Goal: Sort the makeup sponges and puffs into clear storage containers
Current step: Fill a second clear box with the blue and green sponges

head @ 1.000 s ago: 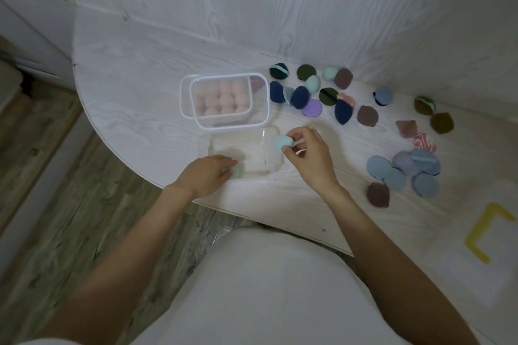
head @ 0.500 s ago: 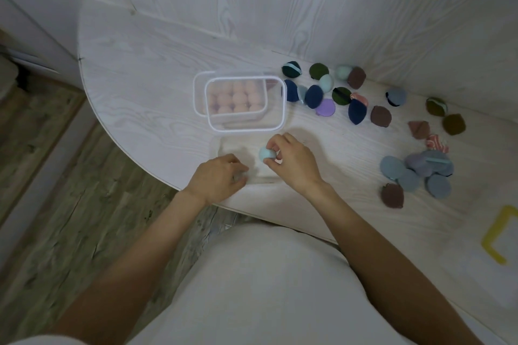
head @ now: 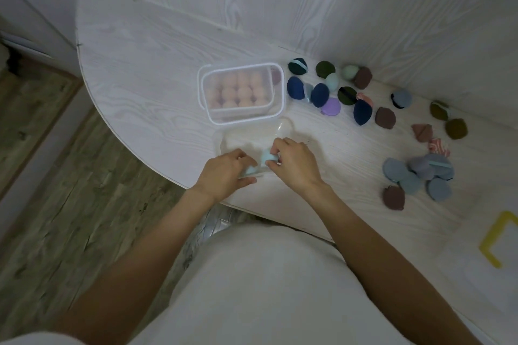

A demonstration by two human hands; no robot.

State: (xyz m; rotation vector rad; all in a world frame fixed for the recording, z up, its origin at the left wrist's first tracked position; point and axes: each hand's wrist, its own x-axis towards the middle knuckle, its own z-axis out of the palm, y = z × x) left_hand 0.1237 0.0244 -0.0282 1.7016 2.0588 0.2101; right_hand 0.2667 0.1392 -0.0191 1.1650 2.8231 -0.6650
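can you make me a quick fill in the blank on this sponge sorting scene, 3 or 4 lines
1. The right hand pinches a light ____ sponge.
2. The lidded container holds rows of ____ sponges.
3. The purple puff lies to the ____ of the lidded container in the head view.
4. The yellow shape lies near the picture's ____ edge.

Missing words: blue; peach; right; right

We see the right hand (head: 294, 166) pinching a light blue sponge (head: 268, 158) over the clear container (head: 253, 137). The left hand (head: 224, 173) grips the container's near edge, touching a second blue sponge (head: 250, 170). Loose puffs (head: 414, 173) lie to the right on the table (head: 140, 78).
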